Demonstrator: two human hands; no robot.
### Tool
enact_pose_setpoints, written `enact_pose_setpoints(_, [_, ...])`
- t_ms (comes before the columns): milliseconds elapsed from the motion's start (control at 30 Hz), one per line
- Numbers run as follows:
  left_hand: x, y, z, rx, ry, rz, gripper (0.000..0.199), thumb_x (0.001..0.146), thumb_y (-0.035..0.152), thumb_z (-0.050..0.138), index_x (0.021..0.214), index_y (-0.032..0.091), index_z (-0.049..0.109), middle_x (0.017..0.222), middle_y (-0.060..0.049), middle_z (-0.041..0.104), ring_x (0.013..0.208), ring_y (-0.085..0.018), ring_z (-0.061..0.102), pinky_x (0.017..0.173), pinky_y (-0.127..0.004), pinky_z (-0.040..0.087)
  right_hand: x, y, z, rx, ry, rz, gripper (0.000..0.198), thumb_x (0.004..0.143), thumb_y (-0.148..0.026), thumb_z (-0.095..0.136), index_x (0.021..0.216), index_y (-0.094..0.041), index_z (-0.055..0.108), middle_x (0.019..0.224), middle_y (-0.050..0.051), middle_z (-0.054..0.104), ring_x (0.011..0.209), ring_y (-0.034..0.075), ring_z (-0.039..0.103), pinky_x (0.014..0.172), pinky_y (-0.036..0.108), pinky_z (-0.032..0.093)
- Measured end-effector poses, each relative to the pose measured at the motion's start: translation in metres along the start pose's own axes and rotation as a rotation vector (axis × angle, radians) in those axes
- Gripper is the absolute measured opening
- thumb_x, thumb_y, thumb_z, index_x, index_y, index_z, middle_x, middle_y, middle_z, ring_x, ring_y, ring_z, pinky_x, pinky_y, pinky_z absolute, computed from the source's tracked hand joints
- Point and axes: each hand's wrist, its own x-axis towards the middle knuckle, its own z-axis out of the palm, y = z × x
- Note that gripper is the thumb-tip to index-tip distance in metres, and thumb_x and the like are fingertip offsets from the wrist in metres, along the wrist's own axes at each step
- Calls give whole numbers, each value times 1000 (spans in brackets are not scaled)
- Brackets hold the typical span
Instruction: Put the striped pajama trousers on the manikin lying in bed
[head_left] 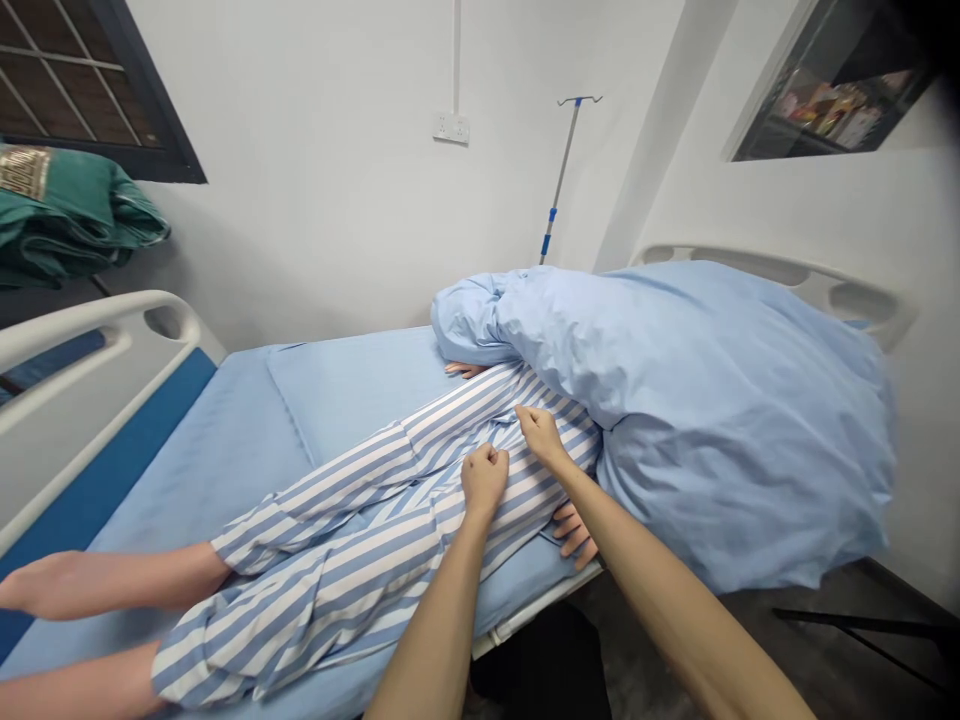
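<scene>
Blue-and-white striped trousers (pixel 360 500) cover the legs of a figure, perhaps a manikin, lying on the bed. My left hand (pixel 485 478) is closed in a fist on the trousers at the upper thigh. Just to its right, my right hand (pixel 538 435) is also closed, pinching the trouser cloth near the hip, where the fabric is bunched. A light blue quilt (pixel 697 400) hides the figure's upper body. One of the figure's hands (pixel 576 535) lies beneath my right forearm; the other (pixel 466 370) shows at the quilt's far edge. The bare feet point left.
The bed has a blue sheet (pixel 352 390), a white-and-blue end board (pixel 105 380) at left and a pale board (pixel 862 295) behind the quilt. An IV pole (pixel 561 180) stands by the wall. Folded green cloth (pixel 75 215) sits beyond the left end.
</scene>
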Motion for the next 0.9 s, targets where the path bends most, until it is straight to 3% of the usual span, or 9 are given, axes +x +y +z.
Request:
enact_pose_setpoints(200, [-3,0,4,99,-44,-13,18,70,28,41,53,21,44,51,2,45,55,-12,40,56,-24,26,-10,22,15,-170,111,5,40,80,-38,35,47,-17,26,45,-4,26,46,8,27,47,23,18])
enact_pose_setpoints(333, [-2,3,5,118,-72,-34,18,70,29,41,54,21,45,54,2,48,57,-12,42,56,-24,27,-11,21,14,-212,101,-7,41,80,-38,34,47,-17,24,43,-5,25,45,8,26,47,24,18])
enact_pose_setpoints(500, [4,-13,-18,18,-147,-79,21,64,29,46,46,19,41,48,3,43,53,-11,38,52,-23,24,-13,17,12,-245,106,-8,40,80,-37,34,46,-17,26,43,-4,27,46,8,27,48,24,18])
enact_pose_setpoints(600, [8,-40,-64,-20,-97,-126,23,65,28,43,45,18,38,45,4,37,50,-9,36,50,-22,24,-14,16,12,-254,106,-9,40,79,-38,34,46,-17,27,43,-4,28,46,9,27,48,24,19])
enact_pose_setpoints(800, [-4,-96,-209,-46,1,-223,24,66,31,42,46,19,37,42,6,32,43,-8,30,44,-22,23,-15,15,13,-267,100,13,40,79,-40,33,46,-17,31,44,-3,31,46,9,29,49,25,20])
enact_pose_setpoints(900, [-27,-122,-263,-150,149,-275,29,67,38,45,47,19,35,42,6,32,44,-8,30,44,-21,25,-16,13,14,-277,94,25,40,78,-41,33,45,-18,31,43,-2,31,46,10,29,48,25,20])
